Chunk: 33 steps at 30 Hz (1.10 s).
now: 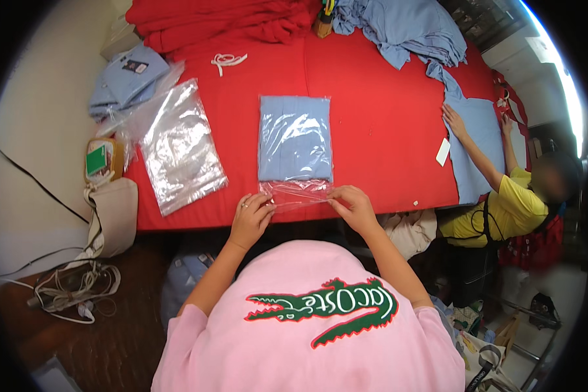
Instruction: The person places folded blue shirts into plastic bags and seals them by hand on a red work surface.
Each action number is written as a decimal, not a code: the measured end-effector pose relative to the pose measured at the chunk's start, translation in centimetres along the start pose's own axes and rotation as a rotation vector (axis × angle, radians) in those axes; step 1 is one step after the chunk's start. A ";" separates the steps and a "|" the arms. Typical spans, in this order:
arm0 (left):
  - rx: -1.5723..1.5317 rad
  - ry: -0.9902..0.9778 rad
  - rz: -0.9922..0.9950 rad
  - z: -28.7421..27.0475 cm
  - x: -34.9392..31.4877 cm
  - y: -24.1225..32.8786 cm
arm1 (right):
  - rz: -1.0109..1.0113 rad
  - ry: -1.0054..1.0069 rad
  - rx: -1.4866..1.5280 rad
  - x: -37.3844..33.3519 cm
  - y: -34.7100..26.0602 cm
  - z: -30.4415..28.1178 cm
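Observation:
A folded light-blue garment (294, 140) lies inside a clear plastic bag (295, 191) on the red-covered table. The bag's loose end points toward me at the table's near edge. My left hand (253, 212) pinches the left corner of that end. At the right corner, my right hand (354, 204) grips the plastic between thumb and fingers. The film stretches between both hands, with creases across it. Left of the packed garment lies a stack of flat clear bags (183, 150), shiny and slightly turned.
Folded blue garments (127, 78) sit at the far left, above a small tub with a green card (96, 160). Red cloth (222, 26) and a blue garment heap (411, 29) lie at the back. On the right, a person in yellow (503, 206) handles a blue garment (477, 144).

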<state>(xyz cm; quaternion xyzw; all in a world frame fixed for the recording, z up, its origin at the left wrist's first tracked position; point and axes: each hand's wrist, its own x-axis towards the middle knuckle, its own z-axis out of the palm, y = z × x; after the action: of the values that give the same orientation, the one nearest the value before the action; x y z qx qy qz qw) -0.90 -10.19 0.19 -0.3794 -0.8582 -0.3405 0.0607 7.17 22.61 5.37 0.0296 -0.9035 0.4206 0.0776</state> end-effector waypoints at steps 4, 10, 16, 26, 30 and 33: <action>-0.208 0.106 -0.112 -1.1 3.9 -0.1 | 0.219 0.111 0.238 2.4 0.6 0.7; -0.830 0.000 -0.597 1.5 9.9 -4.1 | 0.454 0.119 0.822 7.5 4.8 2.7; -0.883 -0.066 -0.919 3.2 11.0 -5.2 | 0.535 0.084 0.874 10.0 6.2 3.3; -1.012 0.164 -0.856 5.5 10.7 -2.3 | 0.506 0.179 0.505 11.5 5.8 2.3; -1.146 0.187 -0.886 6.2 9.2 -3.6 | 0.476 0.163 0.453 11.8 5.9 2.0; -1.046 0.259 -1.007 6.3 9.7 -2.8 | 0.408 0.152 0.349 11.5 6.1 1.7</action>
<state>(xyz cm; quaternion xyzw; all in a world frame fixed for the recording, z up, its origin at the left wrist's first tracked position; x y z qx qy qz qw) -8.71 -1.61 -2.58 0.1247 -0.6399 -0.7339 -0.1909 -5.05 25.42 1.59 -0.1714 -0.7964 0.5776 0.0527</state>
